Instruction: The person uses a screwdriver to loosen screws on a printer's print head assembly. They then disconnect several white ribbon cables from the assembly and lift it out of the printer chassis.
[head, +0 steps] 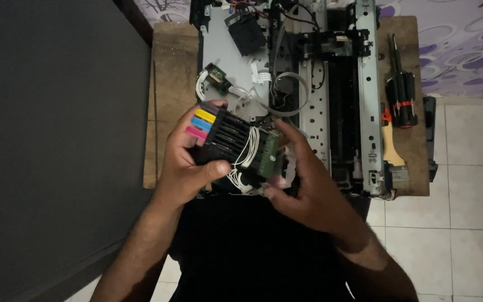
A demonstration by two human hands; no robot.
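While both hands hold it up over the opened printer chassis (pixel 320 84), the black ink carriage (pixel 227 140) sits between them, lifted clear of the metal frame and tilted toward the camera. The left hand (pixel 183 165) is clamped around the end with the yellow, blue and pink cartridge tabs (pixel 201 124), thumb pressed across the underside, fingers curled over the top. The right hand (pixel 308 184) grips the opposite end, fingertips pinching beside the small green circuit board (pixel 272 156), where a bundle of thin white tubes (pixel 245 154) loops across the body.

A good hold, I'd say: the left hand carries the weight and the right is free for finer work. The thing to watch is those white tubes, which look easy to kink or pull out, so the right fingers should stay on the plastic edge and off the board's face. A grey ribbon cable (pixel 292 95) curls just behind on the chassis; whether it is joined to the carriage I cannot tell, so slow turning seems wise.

Off to the right on the wooden table (pixel 169 67), a black-and-red screwdriver (pixel 401 92) and a brush (pixel 393 151) lie well apart from the hands.
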